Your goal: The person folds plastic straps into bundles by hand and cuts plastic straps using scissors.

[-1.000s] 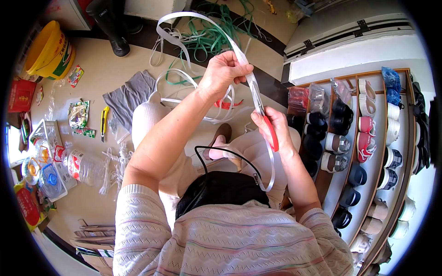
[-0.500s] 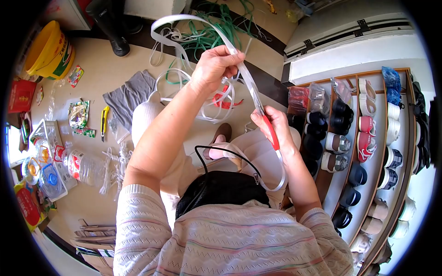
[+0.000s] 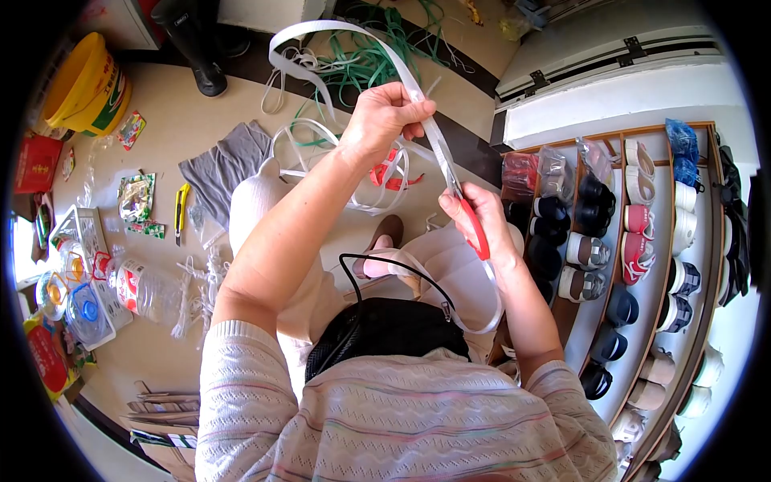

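My left hand (image 3: 387,120) pinches a flat white plastic strap (image 3: 399,66) between thumb and fingers. Beyond that hand, the strap arcs up and back in a loop. My right hand (image 3: 488,217) is closed around scissors with red handles (image 3: 475,229). Their blades lie along the strap, pointing up toward my left hand; whether they are cutting it is hard to make out. From below the right hand, more white strap curves down toward a black bag (image 3: 385,333) on my lap.
Green strapping (image 3: 373,56) is tangled on the floor ahead. Red and white strap coils (image 3: 393,173) lie nearer. Left are a grey cloth (image 3: 229,157), a yellow cutter knife (image 3: 181,213), plastic bottles (image 3: 144,289) and a yellow bucket (image 3: 88,88). A shoe rack (image 3: 590,309) stands at the right.
My left hand has shifted slightly right and down along with the strap, closer to the scissors. The right hand has hardly moved and keeps its grip on the scissors.
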A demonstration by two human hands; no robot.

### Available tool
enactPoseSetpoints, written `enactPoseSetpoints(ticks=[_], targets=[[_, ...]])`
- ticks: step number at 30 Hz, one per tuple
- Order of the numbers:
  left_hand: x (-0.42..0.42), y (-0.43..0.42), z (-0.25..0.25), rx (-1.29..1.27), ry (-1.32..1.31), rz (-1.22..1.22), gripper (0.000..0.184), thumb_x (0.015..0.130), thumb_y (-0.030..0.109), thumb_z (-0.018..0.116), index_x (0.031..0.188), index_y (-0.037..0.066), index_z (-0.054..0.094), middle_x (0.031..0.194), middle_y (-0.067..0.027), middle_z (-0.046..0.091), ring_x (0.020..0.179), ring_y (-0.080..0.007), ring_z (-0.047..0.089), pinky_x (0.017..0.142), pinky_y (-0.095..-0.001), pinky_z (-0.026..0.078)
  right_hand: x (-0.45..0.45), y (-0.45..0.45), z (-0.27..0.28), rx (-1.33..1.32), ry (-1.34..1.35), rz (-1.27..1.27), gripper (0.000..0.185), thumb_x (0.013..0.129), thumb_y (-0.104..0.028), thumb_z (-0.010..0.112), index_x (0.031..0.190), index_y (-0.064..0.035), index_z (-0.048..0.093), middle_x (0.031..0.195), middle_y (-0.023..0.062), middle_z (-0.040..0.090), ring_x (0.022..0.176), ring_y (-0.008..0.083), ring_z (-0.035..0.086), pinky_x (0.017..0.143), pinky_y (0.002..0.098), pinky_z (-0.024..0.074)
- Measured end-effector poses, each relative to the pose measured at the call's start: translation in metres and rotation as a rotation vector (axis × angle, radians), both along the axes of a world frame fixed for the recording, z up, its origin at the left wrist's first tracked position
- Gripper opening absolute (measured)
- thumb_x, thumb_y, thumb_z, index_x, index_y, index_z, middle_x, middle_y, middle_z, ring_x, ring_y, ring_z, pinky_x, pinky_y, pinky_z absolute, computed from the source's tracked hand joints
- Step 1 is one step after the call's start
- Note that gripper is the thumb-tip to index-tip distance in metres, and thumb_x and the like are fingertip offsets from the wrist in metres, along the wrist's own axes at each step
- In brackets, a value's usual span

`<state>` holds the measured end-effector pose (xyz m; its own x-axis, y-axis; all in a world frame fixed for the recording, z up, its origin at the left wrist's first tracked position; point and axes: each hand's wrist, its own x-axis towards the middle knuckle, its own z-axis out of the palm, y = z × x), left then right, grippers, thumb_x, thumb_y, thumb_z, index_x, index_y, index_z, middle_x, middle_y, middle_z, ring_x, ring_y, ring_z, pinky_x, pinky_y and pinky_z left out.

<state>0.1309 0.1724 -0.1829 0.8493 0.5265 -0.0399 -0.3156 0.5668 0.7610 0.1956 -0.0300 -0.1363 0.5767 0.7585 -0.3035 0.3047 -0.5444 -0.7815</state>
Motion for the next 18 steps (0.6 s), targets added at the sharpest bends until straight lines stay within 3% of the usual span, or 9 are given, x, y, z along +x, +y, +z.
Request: enactPoseSetpoints(ticks=[9,18], targets=[[0.003,-0.014,-0.001,-0.028,-0.009,-0.08,0.01,0.077,0.011,0.07,0.077,0.006,0.061,0.065,0.0004,0.059,0.051,-0.0072,0.052,0.047,-0.0195,0.039,-0.001,0.006,0.002,0.056,0.072,-0.019,0.03,0.082,-0.026,0.067,0.07,-0.0016,0.054,0.057,-0.0055,0.039,0.055,0.0041,0.034,0.047,0.0221,0.0313],[-0.002,0.01,0.001,0.04,0.046,0.027,0.016,0.076,0.018,0.072,0.075,0.006,0.061,0.063,-0.0002,0.058,0.05,-0.0068,0.05,0.046,-0.0194,0.038,-0.001,-0.005,-0.012,0.016,0.005,0.024,0.025,0.081,-0.024,0.067,0.078,-0.0007,0.059,0.058,-0.005,0.043,0.055,0.0043,0.036,0.049,0.0214,0.0325]])
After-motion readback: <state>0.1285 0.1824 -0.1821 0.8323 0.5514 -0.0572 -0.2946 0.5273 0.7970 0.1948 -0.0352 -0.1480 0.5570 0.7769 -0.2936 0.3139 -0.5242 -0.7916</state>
